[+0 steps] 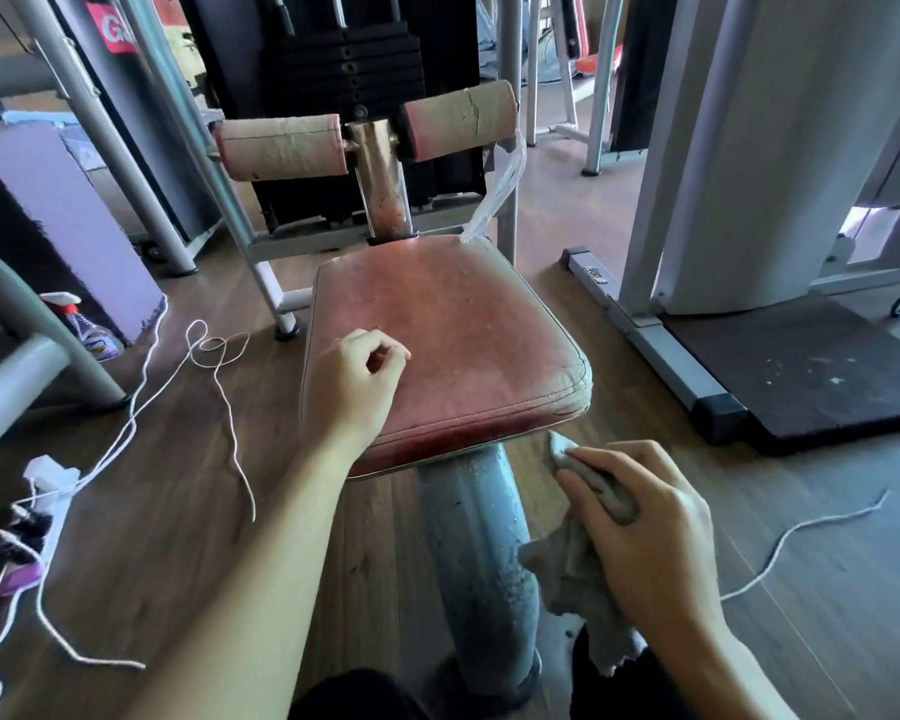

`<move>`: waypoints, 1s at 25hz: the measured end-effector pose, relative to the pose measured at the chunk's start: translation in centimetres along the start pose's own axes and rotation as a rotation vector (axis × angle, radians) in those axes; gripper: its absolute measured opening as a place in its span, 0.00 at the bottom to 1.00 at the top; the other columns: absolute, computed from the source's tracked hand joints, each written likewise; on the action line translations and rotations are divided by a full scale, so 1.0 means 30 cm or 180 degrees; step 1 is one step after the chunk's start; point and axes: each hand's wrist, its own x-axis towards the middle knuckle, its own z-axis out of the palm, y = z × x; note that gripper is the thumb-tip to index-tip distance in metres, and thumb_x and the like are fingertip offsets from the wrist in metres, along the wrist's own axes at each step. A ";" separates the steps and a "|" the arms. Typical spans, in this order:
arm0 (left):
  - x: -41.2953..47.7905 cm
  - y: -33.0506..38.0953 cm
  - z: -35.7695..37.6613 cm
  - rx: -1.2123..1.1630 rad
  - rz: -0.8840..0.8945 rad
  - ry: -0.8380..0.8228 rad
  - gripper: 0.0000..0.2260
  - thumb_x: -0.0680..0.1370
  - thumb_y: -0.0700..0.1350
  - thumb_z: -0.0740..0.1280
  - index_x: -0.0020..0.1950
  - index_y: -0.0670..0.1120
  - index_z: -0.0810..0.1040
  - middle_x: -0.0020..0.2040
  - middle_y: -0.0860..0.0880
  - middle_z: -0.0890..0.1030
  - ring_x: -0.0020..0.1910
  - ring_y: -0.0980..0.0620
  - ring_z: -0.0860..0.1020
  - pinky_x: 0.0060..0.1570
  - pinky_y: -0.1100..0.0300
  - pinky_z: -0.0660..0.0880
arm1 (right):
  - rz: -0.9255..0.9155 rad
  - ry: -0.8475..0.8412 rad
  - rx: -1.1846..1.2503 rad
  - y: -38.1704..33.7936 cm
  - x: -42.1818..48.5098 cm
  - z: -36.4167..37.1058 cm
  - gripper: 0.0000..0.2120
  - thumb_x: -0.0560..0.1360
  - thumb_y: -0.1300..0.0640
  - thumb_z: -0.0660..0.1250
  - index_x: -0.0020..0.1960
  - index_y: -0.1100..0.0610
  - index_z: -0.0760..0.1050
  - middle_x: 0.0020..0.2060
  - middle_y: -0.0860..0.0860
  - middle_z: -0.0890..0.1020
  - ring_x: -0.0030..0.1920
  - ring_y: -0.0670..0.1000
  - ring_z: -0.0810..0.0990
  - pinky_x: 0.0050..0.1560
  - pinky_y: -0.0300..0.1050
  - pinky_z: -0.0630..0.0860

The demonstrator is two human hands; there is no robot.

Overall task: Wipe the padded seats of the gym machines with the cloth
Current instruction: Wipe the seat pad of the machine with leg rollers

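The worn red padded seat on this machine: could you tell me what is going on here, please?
A person is at a gym machine with a cloth. Their right hand grips a crumpled grey cloth just below the near right corner of the worn red padded seat, beside the grey metal post. The cloth is not touching the pad. Their left hand is over the seat's near left part, fingers curled, with nothing visible in them. A clear spray bottle stands on the floor to the left.
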 end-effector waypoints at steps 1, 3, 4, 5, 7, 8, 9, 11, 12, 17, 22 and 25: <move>-0.001 -0.001 0.000 -0.0002 0.0041 -0.0011 0.09 0.76 0.49 0.64 0.40 0.53 0.83 0.42 0.56 0.82 0.46 0.54 0.79 0.49 0.52 0.76 | -0.0016 0.0087 -0.0033 0.004 0.014 0.025 0.08 0.72 0.53 0.77 0.51 0.47 0.85 0.45 0.41 0.79 0.47 0.45 0.81 0.47 0.44 0.77; -0.003 -0.005 -0.002 0.0004 0.0089 -0.0007 0.10 0.75 0.50 0.63 0.40 0.53 0.83 0.42 0.56 0.82 0.46 0.53 0.79 0.49 0.51 0.77 | -0.0062 0.0300 0.0035 0.012 0.050 0.087 0.09 0.73 0.53 0.76 0.53 0.47 0.85 0.46 0.42 0.78 0.48 0.46 0.80 0.48 0.48 0.79; -0.002 -0.006 -0.004 0.0002 0.0110 -0.0001 0.10 0.75 0.51 0.63 0.40 0.53 0.83 0.41 0.55 0.82 0.46 0.53 0.79 0.49 0.50 0.77 | -0.0047 0.0448 0.0106 0.012 0.070 0.119 0.09 0.74 0.53 0.76 0.53 0.48 0.85 0.46 0.44 0.78 0.48 0.48 0.80 0.49 0.49 0.79; 0.003 -0.009 -0.001 -0.0003 0.0134 -0.0003 0.10 0.75 0.51 0.62 0.40 0.53 0.83 0.41 0.55 0.82 0.45 0.52 0.80 0.49 0.49 0.77 | -0.0013 0.0610 0.0173 0.008 0.089 0.154 0.08 0.74 0.53 0.76 0.53 0.49 0.85 0.47 0.45 0.78 0.48 0.49 0.80 0.50 0.49 0.79; 0.016 -0.012 0.010 0.0023 0.0142 -0.0022 0.11 0.74 0.52 0.62 0.39 0.52 0.83 0.40 0.55 0.82 0.45 0.51 0.79 0.48 0.48 0.77 | -0.0052 0.0809 0.0180 -0.020 0.112 0.231 0.07 0.74 0.55 0.76 0.52 0.51 0.86 0.49 0.48 0.79 0.50 0.51 0.79 0.53 0.43 0.77; 0.019 -0.012 0.014 0.0052 0.0122 -0.0026 0.11 0.74 0.52 0.62 0.39 0.52 0.83 0.40 0.55 0.81 0.45 0.50 0.79 0.47 0.48 0.77 | -0.0193 0.0800 0.0113 -0.038 0.111 0.268 0.06 0.74 0.55 0.76 0.51 0.52 0.86 0.49 0.49 0.79 0.50 0.51 0.78 0.54 0.37 0.74; 0.020 -0.012 0.015 0.0076 0.0112 -0.0024 0.12 0.74 0.52 0.61 0.39 0.52 0.82 0.39 0.54 0.81 0.44 0.50 0.79 0.47 0.48 0.77 | -0.0382 0.0748 0.0051 -0.052 0.107 0.293 0.06 0.74 0.55 0.76 0.51 0.52 0.86 0.49 0.50 0.80 0.51 0.51 0.78 0.55 0.32 0.70; 0.014 -0.006 0.011 0.0089 0.0094 -0.0002 0.12 0.74 0.53 0.61 0.39 0.51 0.82 0.39 0.54 0.80 0.44 0.50 0.79 0.46 0.48 0.76 | -0.0713 0.0639 -0.0013 -0.046 0.100 0.292 0.06 0.75 0.55 0.75 0.51 0.53 0.86 0.49 0.50 0.80 0.50 0.51 0.77 0.54 0.31 0.69; 0.010 -0.004 0.007 0.0079 0.0074 0.0017 0.12 0.73 0.53 0.61 0.38 0.51 0.82 0.39 0.54 0.80 0.44 0.50 0.79 0.46 0.48 0.76 | -0.0781 0.0653 -0.0029 -0.025 0.100 0.274 0.06 0.75 0.54 0.75 0.51 0.53 0.86 0.48 0.50 0.79 0.49 0.51 0.77 0.53 0.34 0.72; 0.001 0.017 0.004 0.0083 0.0033 0.0040 0.12 0.73 0.52 0.61 0.37 0.50 0.81 0.39 0.54 0.81 0.43 0.49 0.79 0.46 0.49 0.76 | -0.0235 0.1162 0.0163 0.008 0.086 0.267 0.06 0.74 0.57 0.76 0.50 0.56 0.85 0.46 0.52 0.78 0.45 0.53 0.78 0.46 0.49 0.78; -0.009 0.017 -0.002 0.0241 -0.0038 0.0057 0.10 0.75 0.50 0.63 0.38 0.50 0.81 0.39 0.53 0.80 0.43 0.50 0.78 0.43 0.51 0.75 | -0.0530 0.1076 0.0075 0.045 0.103 0.248 0.05 0.75 0.57 0.75 0.49 0.57 0.85 0.45 0.50 0.78 0.44 0.51 0.78 0.47 0.44 0.77; -0.011 0.027 0.007 0.0441 -0.0017 0.0108 0.10 0.76 0.48 0.63 0.38 0.49 0.81 0.40 0.54 0.80 0.44 0.51 0.78 0.44 0.52 0.74 | 0.0523 0.1520 0.0360 0.116 0.114 0.221 0.04 0.75 0.60 0.74 0.50 0.58 0.82 0.46 0.49 0.77 0.44 0.48 0.78 0.44 0.52 0.78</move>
